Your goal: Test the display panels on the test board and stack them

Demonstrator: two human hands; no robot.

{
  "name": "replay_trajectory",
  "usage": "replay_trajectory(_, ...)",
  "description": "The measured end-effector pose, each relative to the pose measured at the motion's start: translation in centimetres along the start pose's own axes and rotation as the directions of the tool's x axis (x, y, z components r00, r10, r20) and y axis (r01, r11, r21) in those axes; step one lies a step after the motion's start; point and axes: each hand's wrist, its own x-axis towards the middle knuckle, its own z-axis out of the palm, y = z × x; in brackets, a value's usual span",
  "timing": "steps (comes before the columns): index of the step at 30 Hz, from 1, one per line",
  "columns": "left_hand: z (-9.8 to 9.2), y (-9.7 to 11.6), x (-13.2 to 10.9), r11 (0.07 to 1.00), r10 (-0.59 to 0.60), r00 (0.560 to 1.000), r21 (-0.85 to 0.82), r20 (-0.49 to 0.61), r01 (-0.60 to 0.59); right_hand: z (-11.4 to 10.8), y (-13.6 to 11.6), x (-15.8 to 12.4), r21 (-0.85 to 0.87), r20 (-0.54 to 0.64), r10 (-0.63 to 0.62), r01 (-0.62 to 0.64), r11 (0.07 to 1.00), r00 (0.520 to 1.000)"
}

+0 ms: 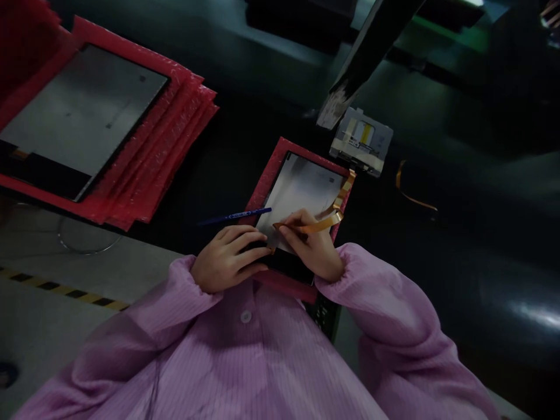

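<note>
A display panel (pixel 301 181) with a pale grey back lies on a red bubble-wrap sheet (pixel 275 157) in front of me. My left hand (pixel 234 256) rests over the panel's near left edge, palm down, its fingers stretched out. Between thumb and fingers, my right hand (pixel 312 245) pinches the end of an orange ribbon cable (pixel 326 223) above the panel. That cable bends at the right and runs up to a small grey box (pixel 363 143). Just beyond my left fingers is a blue pen (pixel 238 215), its tip over the panel's left edge.
At the left, a larger panel (pixel 96 105) lies on stacked red bubble-wrap sheets (pixel 175 122). Another orange ribbon strip (pixel 413 195) lies on the dark table (pixel 459 251) at the right. A dark bar (pixel 367 52) slants down behind the grey box. Striped tape (pixel 65 290) marks the floor.
</note>
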Motion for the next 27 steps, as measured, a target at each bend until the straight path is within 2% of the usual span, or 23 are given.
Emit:
replay_trajectory(5, 0.2, 0.0, -0.1, 0.998, 0.055, 0.997, 0.023, -0.055, -0.054, 0.1, 0.1, 0.3, 0.224, 0.004, 0.060, -0.059, 0.973, 0.998)
replay_trajectory(8, 0.2, 0.0, -0.2, 0.998, 0.062, 0.996, 0.030, -0.057, -0.061, 0.0, 0.0, 0.3, 0.273, 0.020, 0.095, -0.097, 0.957, 0.995)
replay_trajectory(12, 0.2, -0.1, -0.3, 0.997, 0.073, 0.995, 0.038, -0.061, -0.071, 0.1, -0.2, 0.0, 0.105, 0.033, 0.038, -0.042, 0.994, 0.999)
replay_trajectory(15, 0.2, -0.1, -0.3, 0.997, 0.075, 0.995, 0.036, -0.064, -0.073, 0.4, -0.2, -0.4, -0.025, -0.022, -0.047, 0.046, 0.999, 0.999)
replay_trajectory(18, 0.2, -0.1, -0.3, 0.997, 0.073, 0.995, 0.040, -0.068, -0.070, 0.7, -0.3, -0.8, -0.082, -0.064, -0.107, 0.101, 0.991, 0.992)
replay_trajectory(23, 0.3, -0.1, -0.2, 0.996, 0.077, 0.995, 0.043, -0.066, -0.074, 0.8, -0.9, -1.0, -0.112, 0.002, -0.028, 0.028, 0.993, 1.000)
replay_trajectory(27, 0.3, -0.2, -0.3, 0.997, 0.076, 0.995, 0.032, -0.058, -0.075, 0.6, -1.1, -1.0, -0.127, 0.045, -0.036, 0.042, 0.991, 0.998)
